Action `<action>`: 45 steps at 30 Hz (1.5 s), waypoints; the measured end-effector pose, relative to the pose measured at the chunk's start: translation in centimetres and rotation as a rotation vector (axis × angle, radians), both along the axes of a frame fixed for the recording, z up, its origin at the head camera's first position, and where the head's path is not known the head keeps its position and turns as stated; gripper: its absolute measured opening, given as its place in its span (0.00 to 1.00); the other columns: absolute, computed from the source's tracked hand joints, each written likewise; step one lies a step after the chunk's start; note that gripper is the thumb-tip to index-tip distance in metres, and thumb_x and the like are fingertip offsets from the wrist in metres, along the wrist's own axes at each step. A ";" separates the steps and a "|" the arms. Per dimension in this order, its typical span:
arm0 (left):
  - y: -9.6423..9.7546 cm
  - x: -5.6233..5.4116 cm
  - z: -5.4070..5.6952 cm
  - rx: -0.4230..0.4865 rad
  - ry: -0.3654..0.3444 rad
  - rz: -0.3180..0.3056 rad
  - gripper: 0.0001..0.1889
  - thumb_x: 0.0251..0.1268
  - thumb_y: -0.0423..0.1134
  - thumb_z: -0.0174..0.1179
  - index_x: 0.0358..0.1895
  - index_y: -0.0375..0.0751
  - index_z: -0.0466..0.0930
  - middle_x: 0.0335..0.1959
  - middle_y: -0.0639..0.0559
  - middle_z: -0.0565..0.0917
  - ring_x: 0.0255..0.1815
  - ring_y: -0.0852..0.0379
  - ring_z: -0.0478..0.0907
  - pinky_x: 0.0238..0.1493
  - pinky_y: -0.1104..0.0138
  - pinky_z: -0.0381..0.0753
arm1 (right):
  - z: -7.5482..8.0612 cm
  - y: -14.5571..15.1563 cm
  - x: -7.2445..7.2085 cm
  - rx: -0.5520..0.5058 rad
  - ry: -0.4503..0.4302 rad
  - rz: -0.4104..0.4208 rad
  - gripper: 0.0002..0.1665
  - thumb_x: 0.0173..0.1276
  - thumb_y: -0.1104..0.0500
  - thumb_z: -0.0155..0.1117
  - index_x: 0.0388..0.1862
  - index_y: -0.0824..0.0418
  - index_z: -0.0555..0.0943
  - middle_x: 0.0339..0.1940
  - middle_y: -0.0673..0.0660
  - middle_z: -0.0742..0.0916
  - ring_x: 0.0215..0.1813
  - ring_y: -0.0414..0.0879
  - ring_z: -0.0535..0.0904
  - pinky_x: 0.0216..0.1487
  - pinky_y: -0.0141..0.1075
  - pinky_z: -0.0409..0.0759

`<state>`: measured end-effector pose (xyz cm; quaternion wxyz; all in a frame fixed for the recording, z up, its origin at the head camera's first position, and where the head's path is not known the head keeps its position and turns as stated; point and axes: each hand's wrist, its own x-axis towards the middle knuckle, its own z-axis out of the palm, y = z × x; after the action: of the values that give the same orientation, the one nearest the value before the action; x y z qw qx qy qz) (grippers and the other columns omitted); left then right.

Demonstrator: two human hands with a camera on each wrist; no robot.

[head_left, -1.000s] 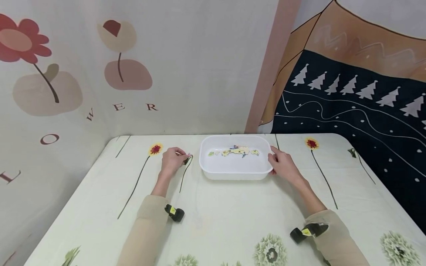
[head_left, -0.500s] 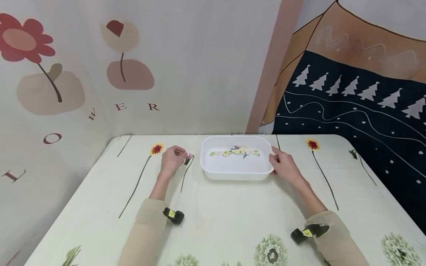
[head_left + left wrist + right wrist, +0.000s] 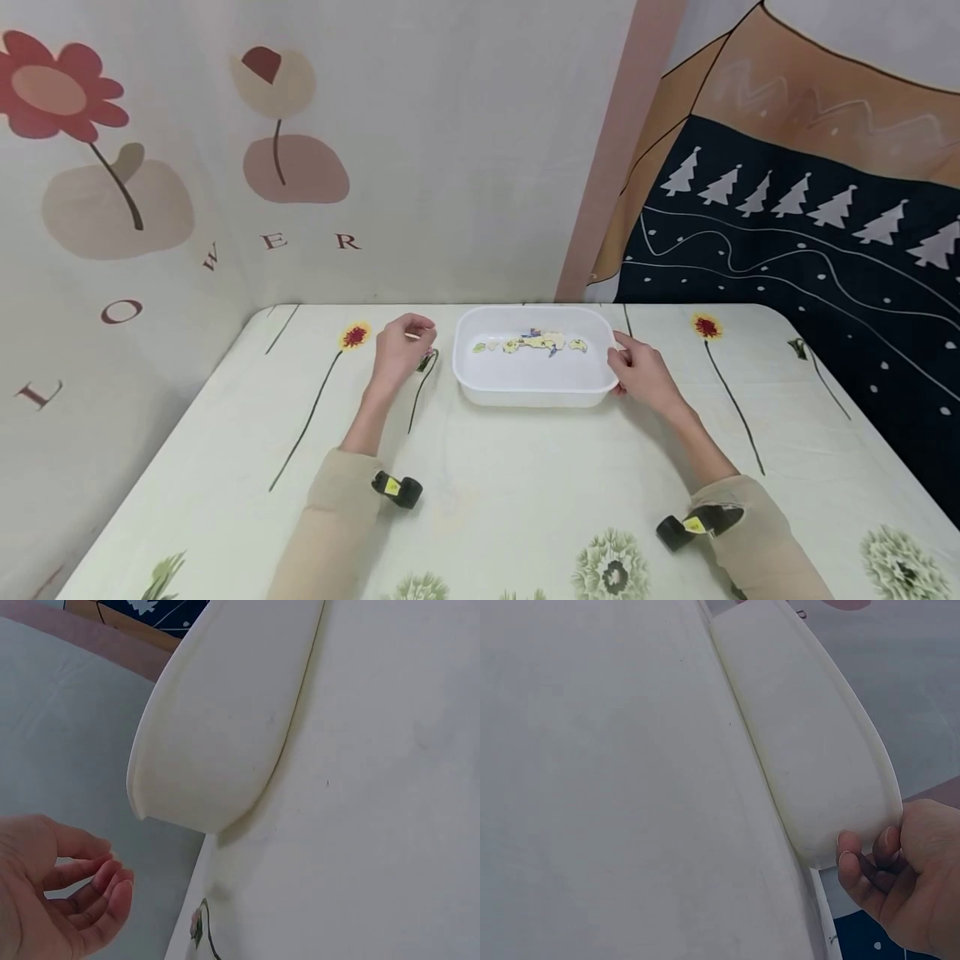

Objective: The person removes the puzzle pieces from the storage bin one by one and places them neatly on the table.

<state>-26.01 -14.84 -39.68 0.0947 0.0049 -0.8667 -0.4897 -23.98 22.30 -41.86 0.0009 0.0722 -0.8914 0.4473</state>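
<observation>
surface [image 3: 517,475]: pale, flowery print
right hand [image 3: 645,375]: got the white tray [image 3: 536,398] by its right end
left hand [image 3: 401,352]: fingers curled, honestly can't tell if they're pinching anything
white tray: sitting on the surface between both hands
yellowish bits [image 3: 543,341]: inside it

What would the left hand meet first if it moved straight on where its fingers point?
Probably the white tub, left side, though the left hand may be high enough to pass over.
</observation>
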 end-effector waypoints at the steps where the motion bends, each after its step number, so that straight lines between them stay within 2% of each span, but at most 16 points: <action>1: 0.3 0.0 0.2 0.003 0.007 -0.006 0.10 0.72 0.35 0.59 0.48 0.33 0.82 0.41 0.40 0.83 0.42 0.46 0.82 0.40 0.64 0.81 | 0.0 0.0 0.0 -0.001 0.002 0.000 0.31 0.79 0.62 0.48 0.75 0.75 0.60 0.20 0.55 0.80 0.20 0.49 0.78 0.22 0.33 0.76; 7: 2.2 0.4 1.2 0.012 0.061 -0.062 0.09 0.70 0.33 0.60 0.48 0.33 0.83 0.41 0.40 0.84 0.43 0.45 0.82 0.45 0.58 0.81 | -0.1 0.0 0.0 -0.007 0.010 -0.005 0.31 0.79 0.62 0.48 0.76 0.75 0.60 0.20 0.55 0.81 0.20 0.50 0.79 0.22 0.34 0.77; 14: 4.5 0.4 1.6 0.027 0.116 -0.134 0.08 0.67 0.30 0.59 0.46 0.33 0.83 0.37 0.42 0.84 0.40 0.47 0.82 0.44 0.61 0.80 | -0.2 0.0 -0.1 -0.006 0.002 -0.010 0.31 0.80 0.62 0.49 0.76 0.74 0.60 0.20 0.56 0.80 0.21 0.51 0.79 0.23 0.35 0.79; 18: 5.7 0.3 1.7 0.034 0.116 -0.161 0.09 0.65 0.29 0.58 0.46 0.31 0.83 0.37 0.42 0.85 0.40 0.46 0.83 0.45 0.59 0.81 | -0.2 0.0 -0.1 0.001 -0.003 -0.014 0.31 0.80 0.62 0.49 0.76 0.74 0.60 0.21 0.56 0.80 0.21 0.51 0.78 0.22 0.34 0.78; 28: 8.0 -0.1 1.5 -0.053 -0.001 -0.205 0.11 0.66 0.28 0.57 0.49 0.30 0.80 0.40 0.40 0.87 0.44 0.45 0.85 0.48 0.58 0.81 | -0.2 0.0 -0.1 -0.008 -0.004 -0.012 0.31 0.80 0.62 0.49 0.76 0.74 0.60 0.22 0.57 0.81 0.20 0.50 0.78 0.22 0.33 0.77; 35: 8.9 -0.6 0.9 -0.121 -0.088 -0.179 0.14 0.67 0.27 0.56 0.55 0.30 0.78 0.50 0.35 0.83 0.52 0.42 0.80 0.53 0.53 0.79 | -0.1 -0.1 -0.1 -0.012 -0.019 -0.015 0.32 0.80 0.61 0.49 0.76 0.74 0.59 0.24 0.59 0.82 0.21 0.50 0.78 0.23 0.33 0.78; 39: 9.3 -0.9 0.7 -0.168 -0.108 -0.172 0.19 0.65 0.24 0.53 0.59 0.28 0.75 0.58 0.32 0.79 0.54 0.39 0.77 0.56 0.52 0.77 | 0.0 -0.1 -0.1 -0.015 -0.016 -0.014 0.31 0.80 0.62 0.49 0.76 0.74 0.59 0.24 0.60 0.82 0.21 0.50 0.78 0.23 0.33 0.78; 45: 9.9 -1.1 0.5 -0.217 -0.143 -0.171 0.22 0.59 0.21 0.51 0.60 0.26 0.73 0.59 0.33 0.79 0.54 0.39 0.76 0.57 0.54 0.76 | -0.1 -0.1 -0.1 -0.013 -0.013 -0.013 0.31 0.80 0.62 0.49 0.76 0.74 0.59 0.24 0.59 0.81 0.21 0.50 0.78 0.23 0.33 0.79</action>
<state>-27.15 -4.94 -39.17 -0.0097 -0.0445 -0.9164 -0.3976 -24.09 22.20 -41.96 -0.0014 0.0633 -0.8891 0.4534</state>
